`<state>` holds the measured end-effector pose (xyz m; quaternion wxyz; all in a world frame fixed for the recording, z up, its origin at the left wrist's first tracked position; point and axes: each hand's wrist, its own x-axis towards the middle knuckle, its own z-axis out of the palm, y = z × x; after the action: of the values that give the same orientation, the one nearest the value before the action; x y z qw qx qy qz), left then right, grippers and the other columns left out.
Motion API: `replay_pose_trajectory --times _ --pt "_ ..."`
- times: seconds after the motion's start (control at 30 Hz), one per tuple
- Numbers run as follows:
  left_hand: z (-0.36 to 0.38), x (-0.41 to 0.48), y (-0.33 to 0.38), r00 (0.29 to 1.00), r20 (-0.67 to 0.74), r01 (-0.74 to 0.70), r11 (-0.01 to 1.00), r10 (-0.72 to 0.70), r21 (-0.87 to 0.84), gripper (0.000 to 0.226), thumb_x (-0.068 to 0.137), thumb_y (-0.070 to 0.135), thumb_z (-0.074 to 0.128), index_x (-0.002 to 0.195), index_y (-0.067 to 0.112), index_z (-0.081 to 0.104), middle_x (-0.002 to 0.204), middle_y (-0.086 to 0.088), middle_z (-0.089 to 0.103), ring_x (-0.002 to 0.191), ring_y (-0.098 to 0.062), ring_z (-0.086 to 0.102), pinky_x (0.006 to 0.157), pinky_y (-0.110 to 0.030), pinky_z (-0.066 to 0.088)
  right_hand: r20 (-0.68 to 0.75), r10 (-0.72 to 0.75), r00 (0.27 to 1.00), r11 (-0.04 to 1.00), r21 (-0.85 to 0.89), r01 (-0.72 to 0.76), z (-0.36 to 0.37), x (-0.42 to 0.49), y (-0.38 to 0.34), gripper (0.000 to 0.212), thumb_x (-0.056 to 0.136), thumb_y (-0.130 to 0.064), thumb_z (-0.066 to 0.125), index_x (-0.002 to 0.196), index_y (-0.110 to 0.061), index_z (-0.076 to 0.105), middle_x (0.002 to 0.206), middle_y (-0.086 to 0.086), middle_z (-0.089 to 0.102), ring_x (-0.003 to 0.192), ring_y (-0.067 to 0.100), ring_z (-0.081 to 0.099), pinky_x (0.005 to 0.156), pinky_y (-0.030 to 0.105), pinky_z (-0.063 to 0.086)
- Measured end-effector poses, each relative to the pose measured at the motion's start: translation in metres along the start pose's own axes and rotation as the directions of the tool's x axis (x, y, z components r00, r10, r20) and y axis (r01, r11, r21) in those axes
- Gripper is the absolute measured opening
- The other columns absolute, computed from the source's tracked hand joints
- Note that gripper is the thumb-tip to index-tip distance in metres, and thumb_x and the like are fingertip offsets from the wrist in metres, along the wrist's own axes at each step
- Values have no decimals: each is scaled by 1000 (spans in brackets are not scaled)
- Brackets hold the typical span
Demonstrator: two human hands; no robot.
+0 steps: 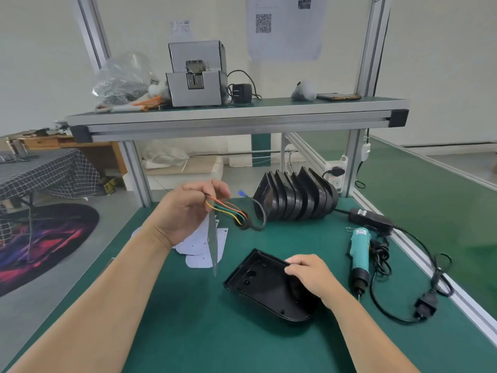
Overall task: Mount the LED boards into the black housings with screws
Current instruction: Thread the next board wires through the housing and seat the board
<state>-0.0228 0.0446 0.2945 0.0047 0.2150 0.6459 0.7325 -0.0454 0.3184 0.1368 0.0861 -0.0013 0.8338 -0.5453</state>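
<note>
My left hand (185, 214) is raised above the green mat and pinches the coloured wires (228, 210) of an LED board (212, 242), which hangs edge-on below the fingers. A black cable loop (256, 224) trails from the wires. An open black housing (266, 285) lies tilted on the mat at centre right, hollow side up. My right hand (309, 275) grips its right rim. More white LED boards (199, 250) lie flat behind the hanging one. A row of stacked black housings (295, 196) stands at the back.
A teal electric screwdriver (359, 255) lies right of the housing, its black cord (398, 305) and power adapter (372, 220) along the right edge. A shelf (236, 114) overhead carries a screw feeder (197, 74) and a bag of screws (122, 79). Aluminium posts (137, 173) flank the bench.
</note>
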Motion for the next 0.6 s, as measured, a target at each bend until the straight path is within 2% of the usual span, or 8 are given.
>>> replay_pose_trajectory --times 0.1,0.13,0.2,0.27,0.3,0.4,0.5,0.6 --pt "13 -11 9 998 54 -41 999 43 -30 32 66 0 39 50 16 62 87 -6 65 84 -21 57 79 -27 47 6 -93 996 986 -137 93 -2 -5 1 11 89 -25 71 90 -15 76 86 -3 68 85 13 59 79 27 45" --pt "18 -13 13 996 66 -65 998 66 -24 33 67 1 37 50 16 62 87 -6 65 84 -24 55 80 -29 46 -48 -143 988 970 -204 131 -2 -5 -1 20 90 -33 72 106 -20 73 98 -7 66 90 10 60 83 25 44" --pt "27 -16 18 988 96 -116 993 118 -24 35 70 2 36 54 16 64 89 -8 63 86 -28 49 84 -37 40 -126 -267 955 926 -307 219 -2 -3 -9 52 92 -33 71 139 -30 51 122 -11 52 91 5 57 85 25 42" --pt "36 -15 23 981 121 -145 988 151 -61 35 75 3 40 67 14 72 91 -9 64 85 -29 49 84 -40 40 25 -346 938 864 -381 329 -1 4 -22 74 95 -12 62 152 -44 29 132 -14 36 89 7 59 83 27 46" --pt "40 -14 26 979 134 -141 987 151 -82 33 79 3 45 78 14 77 92 -9 65 84 -29 52 83 -39 42 146 -337 930 829 -421 367 1 8 -27 80 93 -1 55 153 -48 29 135 -14 34 95 11 60 87 30 48" --pt "50 -6 32 986 151 -59 992 75 -107 24 91 14 60 109 17 76 98 -4 68 83 -21 57 79 -30 48 367 -281 887 711 -541 449 11 20 -32 60 93 4 49 142 -30 56 138 -2 47 121 20 52 104 27 39" --pt "52 4 18 997 -81 11 998 -16 -58 17 95 25 61 105 21 74 84 0 61 69 -11 55 64 -20 47 142 -423 895 782 -442 439 17 21 -29 30 101 -8 53 122 -17 71 126 3 64 119 23 59 106 30 42" --pt "41 6 -15 874 -463 125 989 -147 -79 19 102 16 54 84 16 60 72 0 49 64 -13 45 59 -27 37 -199 -546 814 826 -289 483 11 14 -40 17 103 -14 52 100 -12 68 98 4 71 92 18 69 90 40 54"
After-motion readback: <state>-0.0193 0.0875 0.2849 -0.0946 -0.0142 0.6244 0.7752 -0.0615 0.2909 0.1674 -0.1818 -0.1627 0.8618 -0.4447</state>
